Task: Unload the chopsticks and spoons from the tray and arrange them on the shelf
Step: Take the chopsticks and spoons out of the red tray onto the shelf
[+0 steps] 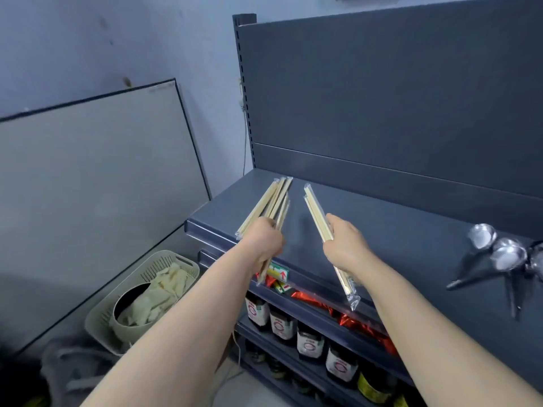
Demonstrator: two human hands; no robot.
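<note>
A large grey black-edged flat board (97,171) leans against the pale blue painted wall (117,39), left of a dark grey metal shelving unit (382,92).

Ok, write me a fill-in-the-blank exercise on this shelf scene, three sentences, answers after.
1. The left hand and right hand each grip chopsticks above the shelf; the bigger bundle is in the ____ one.
2. The metal spoons lie on that shelf, to the ____ of both hands.
3. The jars stand on a level ____ it.
Missing words: left; right; below.
</note>
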